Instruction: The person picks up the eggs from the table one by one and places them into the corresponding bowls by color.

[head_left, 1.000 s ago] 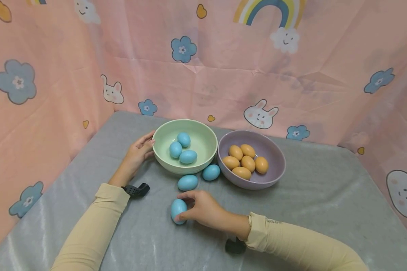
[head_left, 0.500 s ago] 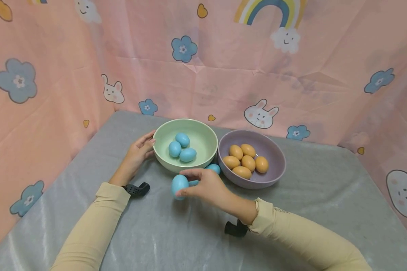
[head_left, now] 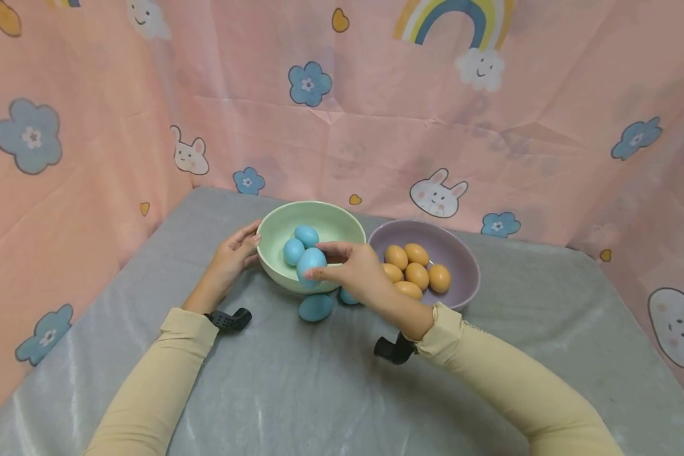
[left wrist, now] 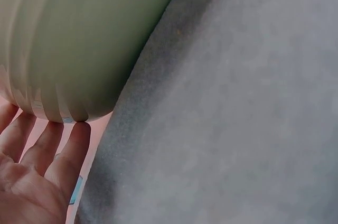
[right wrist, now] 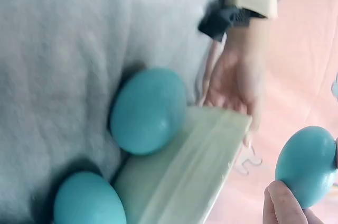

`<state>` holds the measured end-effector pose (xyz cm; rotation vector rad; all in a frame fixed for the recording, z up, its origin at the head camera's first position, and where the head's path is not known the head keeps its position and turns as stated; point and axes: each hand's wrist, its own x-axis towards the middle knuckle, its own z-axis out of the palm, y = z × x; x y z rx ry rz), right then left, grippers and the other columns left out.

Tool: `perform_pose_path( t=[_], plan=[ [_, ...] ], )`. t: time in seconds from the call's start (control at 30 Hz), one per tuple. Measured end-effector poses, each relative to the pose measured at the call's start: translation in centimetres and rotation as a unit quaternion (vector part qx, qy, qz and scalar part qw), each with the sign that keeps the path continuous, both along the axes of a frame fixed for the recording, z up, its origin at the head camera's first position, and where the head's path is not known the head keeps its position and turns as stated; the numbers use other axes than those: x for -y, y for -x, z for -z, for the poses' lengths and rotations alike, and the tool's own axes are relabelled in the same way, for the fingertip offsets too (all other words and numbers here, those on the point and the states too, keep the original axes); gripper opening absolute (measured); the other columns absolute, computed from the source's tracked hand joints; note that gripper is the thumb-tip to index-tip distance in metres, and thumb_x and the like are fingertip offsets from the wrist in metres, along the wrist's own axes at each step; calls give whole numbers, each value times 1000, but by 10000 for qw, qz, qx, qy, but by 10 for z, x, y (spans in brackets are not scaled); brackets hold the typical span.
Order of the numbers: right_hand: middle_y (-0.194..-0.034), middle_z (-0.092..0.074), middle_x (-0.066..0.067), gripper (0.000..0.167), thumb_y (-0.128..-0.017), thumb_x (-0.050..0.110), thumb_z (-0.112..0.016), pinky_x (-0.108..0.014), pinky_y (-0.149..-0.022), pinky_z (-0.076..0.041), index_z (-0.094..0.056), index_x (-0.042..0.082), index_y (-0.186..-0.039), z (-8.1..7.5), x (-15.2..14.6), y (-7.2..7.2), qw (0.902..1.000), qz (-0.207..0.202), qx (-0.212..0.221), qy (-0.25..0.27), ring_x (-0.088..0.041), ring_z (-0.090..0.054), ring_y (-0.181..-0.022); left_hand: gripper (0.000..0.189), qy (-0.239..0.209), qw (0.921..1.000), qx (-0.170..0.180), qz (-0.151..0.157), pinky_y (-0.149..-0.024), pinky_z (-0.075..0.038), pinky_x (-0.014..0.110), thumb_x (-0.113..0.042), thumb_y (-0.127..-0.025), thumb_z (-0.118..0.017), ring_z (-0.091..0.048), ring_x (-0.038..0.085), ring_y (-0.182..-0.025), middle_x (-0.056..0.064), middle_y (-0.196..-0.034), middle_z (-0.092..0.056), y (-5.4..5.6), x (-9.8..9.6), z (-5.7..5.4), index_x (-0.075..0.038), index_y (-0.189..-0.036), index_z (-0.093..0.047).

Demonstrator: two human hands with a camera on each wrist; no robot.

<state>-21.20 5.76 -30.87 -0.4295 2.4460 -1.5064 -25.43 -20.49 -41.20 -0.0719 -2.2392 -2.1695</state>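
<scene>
Between thumb and fingers my right hand (head_left: 350,269) pinches a blue egg (head_left: 310,266) over the near part of the green bowl (head_left: 339,228). Two blue eggs (head_left: 294,252) show inside that bowl; the held egg covers the spot where another lay. My left hand (head_left: 235,253) touches the bowl's left side near the rim. The left wrist view shows its extended fingers (left wrist: 74,150) against the bowl's outer wall. On the cloth in front of the bowl lie two more blue eggs, one in plain sight (head_left: 316,308) and one partly behind my right hand (head_left: 349,296).
A purple bowl (head_left: 464,266) with several brown eggs (head_left: 417,276) stands at the right, close beside the green bowl. Grey cloth (head_left: 273,399) covers the table. Pink printed fabric (head_left: 365,139) hangs behind and at both sides.
My right hand has lifted the blue egg off the cloth and carried it away from me, over the green bowl. The left hand stays at the bowl's side.
</scene>
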Motion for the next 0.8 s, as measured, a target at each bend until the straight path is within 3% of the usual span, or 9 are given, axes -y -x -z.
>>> perform_pose_path(
  t=[0.27, 0.53, 0.8],
  plan=[
    [-119, -74, -6, 54, -79, 30, -85, -34, -102, -54, -69, 13, -127, -8, 1, 29, 9984, 546, 128, -75, -18, -64, -119, 56, -38, 10000, 40, -29, -97, -53, 14, -31, -105, -50, -44, 24, -142, 6, -161, -36, -1, 1, 1, -14, -156, -34],
    [-128, -69, -9, 56, -80, 31, -84, -37, -105, -52, -67, 10, -129, -1, 1, 57, 9943, 1032, 278, 11, -21, -60, -125, 56, -81, 9999, 68, 29, -96, -53, 13, -30, -105, -50, -42, 26, -143, 7, -161, -36, 0, 0, 1, -12, -156, -34],
    [-134, -65, -9, 55, -80, 27, -84, -36, -106, -53, -67, 7, -129, 9, 4, 75, 9903, 1346, 347, -5, -23, -58, -127, 56, -105, 9999, 75, 7, -97, -53, 13, -30, -105, -50, -44, 25, -142, 8, -161, -36, 1, -1, 0, -11, -156, -34]
  ],
)
